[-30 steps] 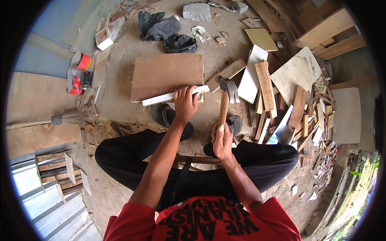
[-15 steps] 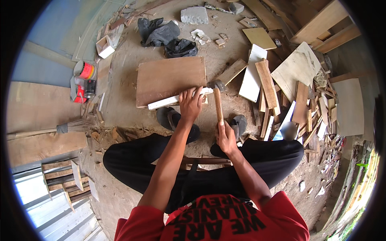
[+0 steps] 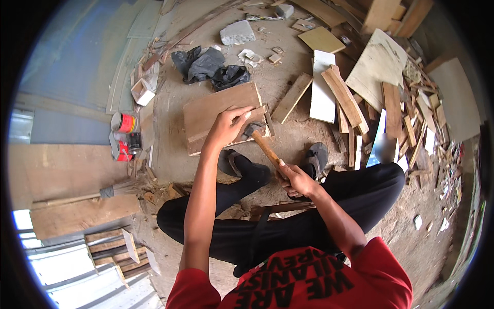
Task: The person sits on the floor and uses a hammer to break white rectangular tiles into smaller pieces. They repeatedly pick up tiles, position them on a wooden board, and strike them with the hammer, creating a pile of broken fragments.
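Note:
My right hand (image 3: 297,180) is wrapped around the handle of a claw hammer (image 3: 267,148). The hammer's metal head is just below the fingertips of my left hand (image 3: 226,127), over the right end of a brown wooden box (image 3: 208,109). The thumb and fingers of my left hand are drawn together at a wooden strip along the box's near edge; anything small between them is too hidden to make out. Under the left wrist, part of the strip and box is covered. My sandalled feet are close to the box's near side.
Black plastic bags (image 3: 200,66) and a concrete chunk (image 3: 237,33) lie beyond the box. To the right are loose boards (image 3: 323,87) and a heap of wood scraps. Cans (image 3: 123,123), a small white box (image 3: 142,92) and a broom (image 3: 107,192) are at the left.
The hammer head has swung left and nearer, from beyond the strip's end to beside my left fingers. My left hand has shifted left, and the strip's white face no longer shows.

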`<state>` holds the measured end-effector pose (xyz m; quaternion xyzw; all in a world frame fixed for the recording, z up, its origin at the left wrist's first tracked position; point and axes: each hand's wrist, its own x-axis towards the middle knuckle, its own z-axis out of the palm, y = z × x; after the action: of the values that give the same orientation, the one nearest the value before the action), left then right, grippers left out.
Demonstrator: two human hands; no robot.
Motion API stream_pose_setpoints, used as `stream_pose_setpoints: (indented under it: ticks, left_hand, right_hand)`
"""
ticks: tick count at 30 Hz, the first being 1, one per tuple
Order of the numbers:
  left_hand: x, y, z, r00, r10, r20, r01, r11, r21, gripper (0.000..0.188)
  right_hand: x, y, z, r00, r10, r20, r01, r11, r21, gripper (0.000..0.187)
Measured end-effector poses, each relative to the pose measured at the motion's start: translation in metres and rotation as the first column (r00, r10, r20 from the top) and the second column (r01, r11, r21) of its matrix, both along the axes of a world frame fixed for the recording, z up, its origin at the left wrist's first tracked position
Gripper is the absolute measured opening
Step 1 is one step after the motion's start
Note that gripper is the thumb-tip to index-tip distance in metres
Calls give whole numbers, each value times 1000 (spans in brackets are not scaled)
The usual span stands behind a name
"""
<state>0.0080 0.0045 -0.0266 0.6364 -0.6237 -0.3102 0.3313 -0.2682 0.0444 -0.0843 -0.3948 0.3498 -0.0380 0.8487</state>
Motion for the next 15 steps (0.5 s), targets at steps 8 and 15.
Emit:
stream_pose_setpoints:
  ticks: [8,15]
  left_hand:
    - [-3,5,19,966,-186,182,173,981,84,31]
    - [5,6,20,963,-221,153,212,975,72,31]
  right_hand:
    - [-10,-3,3,997,66,-40,-69,994,-86,67]
    - [-11,-4,4,995,94,-27,-95,995,-41,66]
